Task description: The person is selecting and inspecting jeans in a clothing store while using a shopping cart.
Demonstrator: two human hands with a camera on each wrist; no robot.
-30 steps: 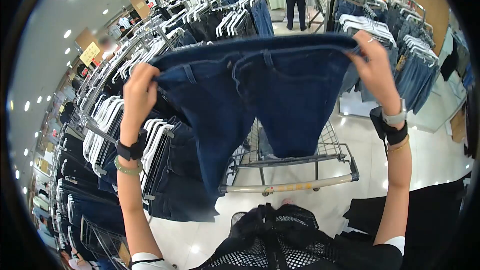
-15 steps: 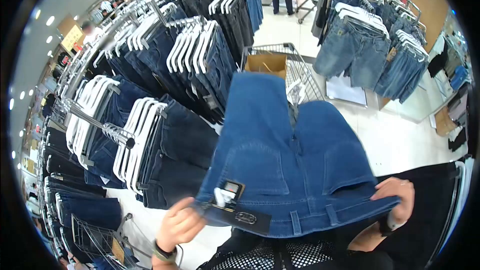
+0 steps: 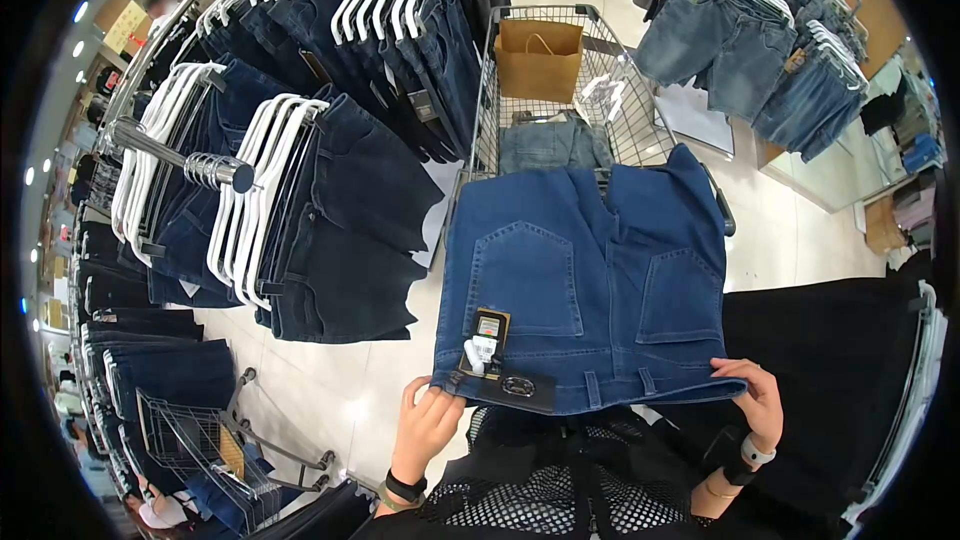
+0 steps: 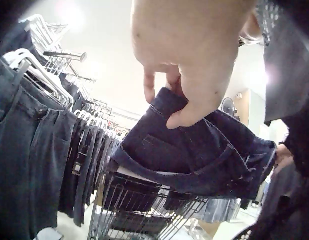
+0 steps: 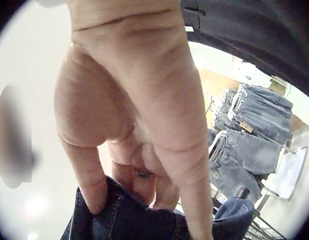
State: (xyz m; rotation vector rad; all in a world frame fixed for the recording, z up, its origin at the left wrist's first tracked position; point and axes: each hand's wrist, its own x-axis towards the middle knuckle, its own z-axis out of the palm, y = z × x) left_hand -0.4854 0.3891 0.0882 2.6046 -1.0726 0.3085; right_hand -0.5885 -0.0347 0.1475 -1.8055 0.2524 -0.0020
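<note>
Blue denim shorts point(image 3: 530, 270) lie spread, back pockets up, with the waistband toward me and the legs over the near end of the shopping cart point(image 3: 487, 90). A dark patch point(image 3: 518, 389) and a hang tag point(image 3: 486, 340) sit on the waistband's left part. My left hand point(image 3: 428, 427) pinches the waistband's left end, thumb on one side in the left wrist view. At the opposite end my right hand point(image 3: 757, 405) grips the waistband between thumb and fingers. Dark denim point(image 5: 144, 222) hides the fingertips in the right wrist view.
Inside the cart are a brown paper bag point(image 3: 540, 60) and folded grey-blue denim point(image 3: 555, 145). Racks of dark shorts point(image 3: 345, 230) on white hangers stand at left, lighter denim shorts point(image 3: 715, 40) at upper right. Black garments point(image 3: 820, 380) hang at right; another cart point(image 3: 200, 440) stands lower left.
The shorts were held up by the waistband above the cart, then turned to show their back and lowered toward me. Both hands have come down with them, still gripping the waistband ends.
</note>
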